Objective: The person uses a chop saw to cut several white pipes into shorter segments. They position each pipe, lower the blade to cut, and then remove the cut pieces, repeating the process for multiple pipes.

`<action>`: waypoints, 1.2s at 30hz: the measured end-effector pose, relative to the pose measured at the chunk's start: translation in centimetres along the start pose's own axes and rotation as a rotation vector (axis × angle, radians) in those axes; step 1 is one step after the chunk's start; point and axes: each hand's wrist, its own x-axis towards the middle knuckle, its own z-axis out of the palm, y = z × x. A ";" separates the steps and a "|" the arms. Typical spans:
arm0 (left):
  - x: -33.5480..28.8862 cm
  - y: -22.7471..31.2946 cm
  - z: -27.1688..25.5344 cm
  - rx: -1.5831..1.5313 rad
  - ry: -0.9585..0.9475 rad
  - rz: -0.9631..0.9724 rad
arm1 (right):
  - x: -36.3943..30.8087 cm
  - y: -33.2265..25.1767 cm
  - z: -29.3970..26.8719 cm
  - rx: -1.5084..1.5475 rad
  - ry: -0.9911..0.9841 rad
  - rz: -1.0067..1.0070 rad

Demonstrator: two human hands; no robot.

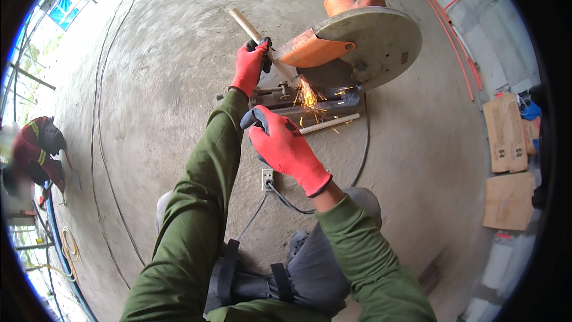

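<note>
Down on the bare concrete floor (149, 83), near the middle of it, we crouch over an orange chop saw (357, 42) whose disc throws sparks where it bites a pale metal tube (329, 123) clamped in the vise (280, 91). Our left hand (250, 65) has its grip closed around the tube's far length, which slants up and away from the vise. Our right hand (286, 146) has its grip wrapped around a dark handle, though what that handle belongs to we cannot tell. We judge the tube stiff, light and smooth, hot and sharp-edged near the cut, so best held well back from the blade. A power cord (286, 200) runs to a socket box beside our knees.
</note>
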 end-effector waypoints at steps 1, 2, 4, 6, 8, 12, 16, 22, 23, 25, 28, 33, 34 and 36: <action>0.1 0.1 0.2 -0.008 -0.017 -0.011 | -0.1 0.0 -0.2 0.009 -0.003 0.021; 0.3 0.1 -0.2 -0.015 -0.030 -0.023 | -0.1 0.0 -0.2 0.026 -0.013 0.038; 0.9 0.3 -0.7 -0.032 -0.057 -0.047 | -0.1 0.0 -0.1 0.036 0.000 0.022; 1.4 0.3 -0.4 -0.035 -0.060 -0.036 | -0.2 0.3 -0.1 0.014 0.047 -0.043; 1.7 0.3 -0.2 -0.035 -0.082 -0.044 | -0.3 0.1 -0.3 0.024 0.031 -0.028; 2.4 0.3 0.4 -0.004 -0.101 -0.035 | -0.5 -0.6 -0.7 0.018 0.000 -0.001; 3.4 0.3 0.7 0.030 -0.119 -0.045 | -0.7 -0.8 -0.8 0.052 -0.009 0.002; 4.3 0.1 1.0 0.025 -0.100 -0.047 | -0.8 -0.7 -1.1 0.033 -0.002 0.023; 4.3 0.1 1.1 0.023 -0.098 -0.056 | -0.7 -0.4 -1.1 0.032 0.006 0.012; 4.4 0.0 1.3 0.021 -0.093 -0.072 | -0.8 -0.2 -1.2 0.029 0.019 -0.006; 5.1 0.1 0.2 0.004 -0.072 -0.074 | -0.8 -1.0 -1.0 0.053 -0.014 0.018; 5.0 0.0 1.1 0.034 -0.052 -0.127 | -0.7 0.0 -1.2 0.029 0.032 -0.037; 5.2 -0.1 1.2 0.029 -0.049 -0.130 | -0.7 0.4 -1.2 0.041 0.026 -0.028; 5.7 -0.7 0.5 0.006 -0.036 -0.141 | -0.7 -0.1 -1.1 0.071 0.004 -0.014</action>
